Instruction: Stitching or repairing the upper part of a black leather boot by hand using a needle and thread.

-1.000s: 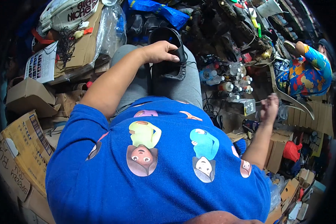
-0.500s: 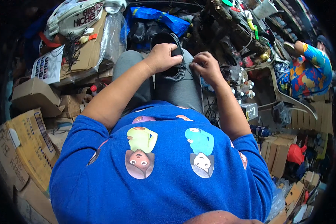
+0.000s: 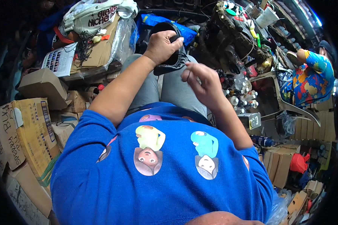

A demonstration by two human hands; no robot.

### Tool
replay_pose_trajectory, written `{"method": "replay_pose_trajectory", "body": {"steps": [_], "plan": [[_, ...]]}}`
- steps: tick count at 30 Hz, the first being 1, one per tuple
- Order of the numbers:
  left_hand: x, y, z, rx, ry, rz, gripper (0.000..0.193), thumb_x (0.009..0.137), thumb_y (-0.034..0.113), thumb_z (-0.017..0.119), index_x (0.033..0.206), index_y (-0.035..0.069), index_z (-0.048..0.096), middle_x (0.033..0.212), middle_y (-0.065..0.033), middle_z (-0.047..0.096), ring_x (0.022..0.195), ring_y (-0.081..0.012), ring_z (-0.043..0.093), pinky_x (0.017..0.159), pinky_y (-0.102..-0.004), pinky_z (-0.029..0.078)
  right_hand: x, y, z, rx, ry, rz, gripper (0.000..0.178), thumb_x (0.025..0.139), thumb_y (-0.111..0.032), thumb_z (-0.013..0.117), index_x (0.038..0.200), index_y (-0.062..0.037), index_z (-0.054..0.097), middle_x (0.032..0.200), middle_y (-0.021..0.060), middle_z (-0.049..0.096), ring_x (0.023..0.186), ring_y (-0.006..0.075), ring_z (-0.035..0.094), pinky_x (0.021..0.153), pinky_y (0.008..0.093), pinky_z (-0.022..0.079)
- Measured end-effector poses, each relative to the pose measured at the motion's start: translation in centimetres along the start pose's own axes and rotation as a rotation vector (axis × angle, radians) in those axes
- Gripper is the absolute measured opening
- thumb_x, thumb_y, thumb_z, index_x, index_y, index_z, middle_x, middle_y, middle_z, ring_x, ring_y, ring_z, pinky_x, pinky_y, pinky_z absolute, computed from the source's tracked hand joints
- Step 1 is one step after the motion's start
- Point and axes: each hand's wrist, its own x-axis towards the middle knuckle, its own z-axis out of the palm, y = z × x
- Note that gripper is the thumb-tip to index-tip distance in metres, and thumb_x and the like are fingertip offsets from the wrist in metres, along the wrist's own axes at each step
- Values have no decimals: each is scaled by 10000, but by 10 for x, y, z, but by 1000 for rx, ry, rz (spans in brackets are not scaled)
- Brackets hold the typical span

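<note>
My left hand [image 3: 163,47] is closed on a black shoe [image 3: 168,69], its thumb on the near side. The shoe is tilted above my grey-trousered knees, and its lower edge looks gathered or puckered. Just right of the shoe, my right hand [image 3: 204,80] has its fingers bent and drawn together, partly smeared by motion. Whatever lies between those fingertips is too thin or small to make out. The part of the shoe under my left palm is hidden.
Cardboard boxes [image 3: 33,125] are stacked at the left. A blue plastic bag [image 3: 176,28] lies beyond my knees. Several small bottles [image 3: 248,95] stand to the right, beside a cluttered wooden block [image 3: 234,33]. Another person in a colourful shirt [image 3: 310,80] sits at the far right.
My left hand has raised and tilted the shoe, moving it slightly away from me. My right hand has come inward and nearer my body, with its wrist turned.
</note>
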Motion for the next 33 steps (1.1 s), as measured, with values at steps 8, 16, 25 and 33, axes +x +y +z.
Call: {"method": "replay_pose_trajectory", "body": {"steps": [8, 16, 25, 33], "plan": [[-20, 63, -73, -427, -337, -37, 172, 871, 178, 669, 863, 7, 649, 747, 15, 633, 715, -20, 542, 624, -201, 447, -14, -29, -42, 55, 172, 292, 194, 806, -86, 657, 989, -24, 683, 884, 75, 617, 821, 140, 575, 706, 262, 465], [-39, 45, -65, -394, -231, 65, 240, 811, 220, 727, 812, -8, 653, 577, -43, 525, 562, -57, 415, 502, -257, 375, 11, 17, -2, -62, -25, 255, 160, 743, -116, 729, 882, -43, 694, 762, 95, 618, 680, 190, 607, 627, 303, 482], [-36, -18, 11, -22, -696, -4, 395, 828, 280, 675, 1111, 15, 603, 987, -190, 617, 964, -303, 585, 833, -379, 454, -55, 115, -111, 398, 855, 638, 153, 921, -161, 573, 993, -42, 638, 806, 44, 636, 677, 98, 571, 629, 212, 457], [-48, -43, 33, 35, -341, -15, 524, 673, 265, 795, 1112, 93, 565, 1049, -118, 547, 1020, -296, 540, 852, -379, 446, -145, 131, -220, 1169, 1005, 473, 184, 944, -110, 478, 971, -18, 634, 1016, 132, 653, 935, 242, 625, 881, 409, 483]]}}
